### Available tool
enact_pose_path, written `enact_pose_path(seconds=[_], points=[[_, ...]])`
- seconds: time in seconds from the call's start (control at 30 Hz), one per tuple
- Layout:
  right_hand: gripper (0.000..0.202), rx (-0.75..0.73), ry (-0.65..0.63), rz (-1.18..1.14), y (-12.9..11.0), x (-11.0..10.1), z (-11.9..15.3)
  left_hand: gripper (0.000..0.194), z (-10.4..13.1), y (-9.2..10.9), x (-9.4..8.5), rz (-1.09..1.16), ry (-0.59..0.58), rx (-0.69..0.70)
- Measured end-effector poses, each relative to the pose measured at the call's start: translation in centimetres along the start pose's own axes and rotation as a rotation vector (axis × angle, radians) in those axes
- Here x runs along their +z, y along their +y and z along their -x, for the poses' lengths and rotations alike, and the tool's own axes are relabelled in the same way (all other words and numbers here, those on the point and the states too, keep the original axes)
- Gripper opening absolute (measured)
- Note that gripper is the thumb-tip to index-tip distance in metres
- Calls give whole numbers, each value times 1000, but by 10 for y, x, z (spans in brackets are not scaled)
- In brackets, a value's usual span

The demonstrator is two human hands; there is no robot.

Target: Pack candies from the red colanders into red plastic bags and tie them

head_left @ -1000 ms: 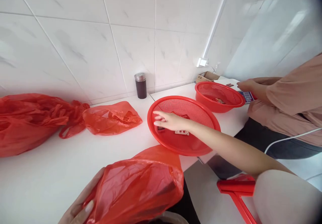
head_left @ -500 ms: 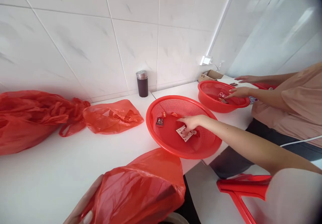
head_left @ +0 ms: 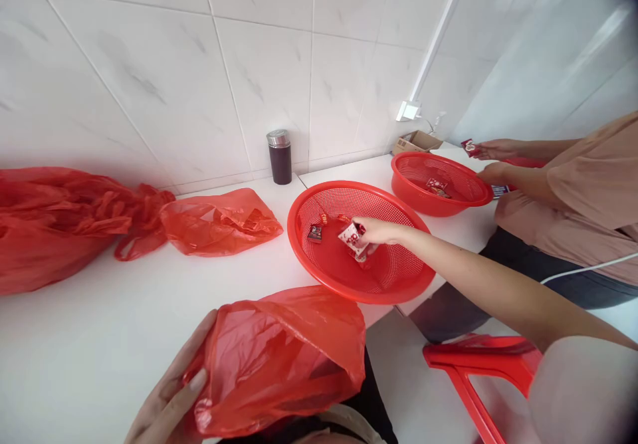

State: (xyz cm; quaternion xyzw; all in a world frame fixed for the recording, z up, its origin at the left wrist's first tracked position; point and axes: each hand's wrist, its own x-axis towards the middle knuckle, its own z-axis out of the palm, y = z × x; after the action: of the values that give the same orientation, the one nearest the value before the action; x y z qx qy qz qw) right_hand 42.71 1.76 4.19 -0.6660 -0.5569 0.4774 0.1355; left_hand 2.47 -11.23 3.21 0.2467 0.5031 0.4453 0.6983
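My right hand (head_left: 375, 232) is inside the nearer red plastic basket (head_left: 312, 274), fingers closed on a white-and-red printed packet (head_left: 353, 235). Other small wrapped items lie in that basket, among them a dark packet (head_left: 315, 233) at its left side and an orange wrapper (head_left: 324, 219). At the front edge of the table, my left hand (head_left: 174, 391) grips the rim of a red plastic bag (head_left: 289, 357). The bag's mouth gapes toward me; its contents cannot be made out.
More red plastic bags (head_left: 64, 231) lie on the white table (head_left: 100, 351) at left. A dark tumbler (head_left: 280, 158) stands by the wall. At right, a co-worker (head_left: 588, 185) holds a small packet beside another red basket (head_left: 413, 188). A red stool (head_left: 478, 361) stands below.
My right hand has picked the white-and-red packet up off the basket bottom and tilted it. My left hand and bag have risen slightly in view. The co-worker has lifted a packet.
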Motion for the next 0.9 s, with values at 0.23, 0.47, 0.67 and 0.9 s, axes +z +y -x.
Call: enact_pose_path(seconds=[0.23,0.47,0.67,0.9], points=[[38,-276,-54,-230,-64,19,41,70,3,-3,3,-5,21,94],[25,-795,-151,50,-101,163,101,76,10,2,9,-33,-72,76],[46,-757,64,776,-75,180,68,75,25,19,-16,-43,56,64],[18,-916,266,914,-97,139,69,79,18,30,-28,-50,125,170]])
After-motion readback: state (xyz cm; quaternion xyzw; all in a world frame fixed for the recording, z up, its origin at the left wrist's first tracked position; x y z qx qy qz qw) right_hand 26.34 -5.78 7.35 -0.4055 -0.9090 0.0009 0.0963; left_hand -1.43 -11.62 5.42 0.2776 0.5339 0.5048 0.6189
